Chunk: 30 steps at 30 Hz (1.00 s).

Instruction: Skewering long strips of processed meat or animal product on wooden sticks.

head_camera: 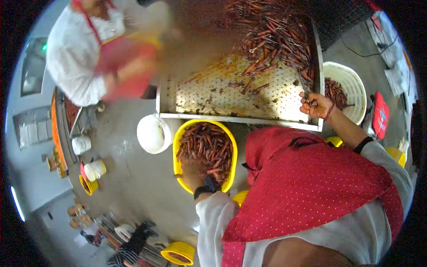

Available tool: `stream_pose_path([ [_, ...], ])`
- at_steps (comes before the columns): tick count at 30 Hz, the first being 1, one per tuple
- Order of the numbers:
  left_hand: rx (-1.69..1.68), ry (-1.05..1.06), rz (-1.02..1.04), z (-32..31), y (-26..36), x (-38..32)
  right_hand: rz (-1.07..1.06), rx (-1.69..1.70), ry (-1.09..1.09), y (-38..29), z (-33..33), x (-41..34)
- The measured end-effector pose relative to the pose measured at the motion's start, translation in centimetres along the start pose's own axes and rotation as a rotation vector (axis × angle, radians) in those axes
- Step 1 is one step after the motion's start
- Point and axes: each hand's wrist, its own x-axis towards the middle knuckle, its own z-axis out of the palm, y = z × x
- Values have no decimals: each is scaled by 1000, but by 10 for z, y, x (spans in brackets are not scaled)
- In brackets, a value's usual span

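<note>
My left hand (192,172) is blurred over the near left side of a yellow plastic tub (234,147) heaped with reddish-brown strips (205,147), apparently meat; whether its fingers hold any is unclear. At the right edge of a perforated metal tray (213,95), my right hand (315,105) is closed around thin metal skewers (305,89), palm partly upward. More brown strips, with metal skewers (283,38) among them, lie piled across the tray's far right part. A few loose strips (248,86) and dark crumbs are scattered nearer to me.
A co-worker in a red apron (128,71) stands at the tray's left, one arm blurred over it. A white bucket (151,135) is left of the yellow tub. A white basket (353,93) with brown strips stands right of the tray. Farther off are another person (138,240) and yellow tubs (178,253).
</note>
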Motion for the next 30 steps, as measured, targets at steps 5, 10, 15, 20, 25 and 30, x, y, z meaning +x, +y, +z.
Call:
stream_pose_path([
  [5, 262, -129, -79, 58, -81, 63, -75, 86, 190, 6, -37, 29],
  [10, 683, -726, 146, 207, -215, 104, -255, -13, 236, 11, -97, 62],
  [15, 2099, -1395, 287, 455, -295, -19, -223, 140, 517, 35, -117, 69],
  [20, 1788, -1525, 562, 523, -437, 16, -356, -450, 579, 100, -234, 104],
  [25, 1751, -1410, 760, 548, -508, -19, -287, -419, 655, 164, -278, 123],
  [30, 2060, -1581, 685, 546, -519, -39, -277, -148, 575, 186, -288, 150],
])
